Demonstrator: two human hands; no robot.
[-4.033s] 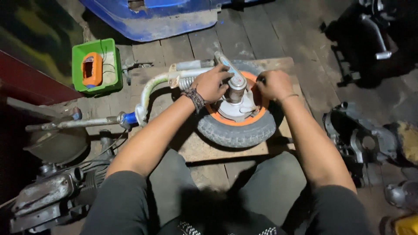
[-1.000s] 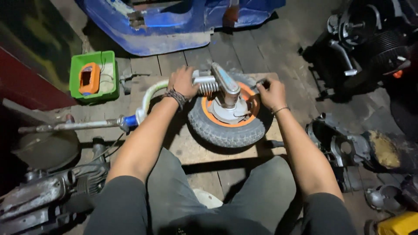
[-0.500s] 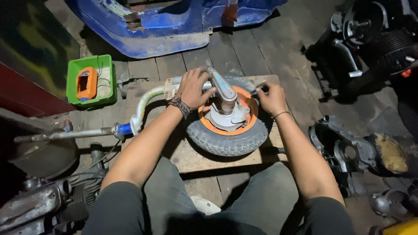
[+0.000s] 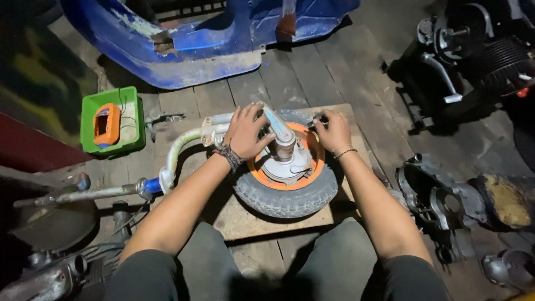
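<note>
A small scooter wheel (image 4: 290, 198) with a grey tyre and an orange rim lies flat on a wooden board (image 4: 245, 220). A grey metal hub and fork (image 4: 284, 153) stands up from its middle. My left hand (image 4: 245, 131), with a beaded wristband, grips the fork's spring part at the wheel's upper left. My right hand (image 4: 333, 129) rests on the rim's upper right edge, fingers closed on a small dark part that I cannot make out. A pale curved fork tube (image 4: 178, 153) runs left from the hub.
A blue scooter body panel (image 4: 206, 44) lies at the top. A green tray (image 4: 89, 111) holding an orange device sits at the left. Dark engine parts (image 4: 446, 203) lie to the right and at the upper right (image 4: 473, 50). More metal parts (image 4: 50, 223) crowd the lower left.
The view has shifted slightly. My left hand stays on the fork by the hub; my right hand has moved a little along the rim's upper right edge.
</note>
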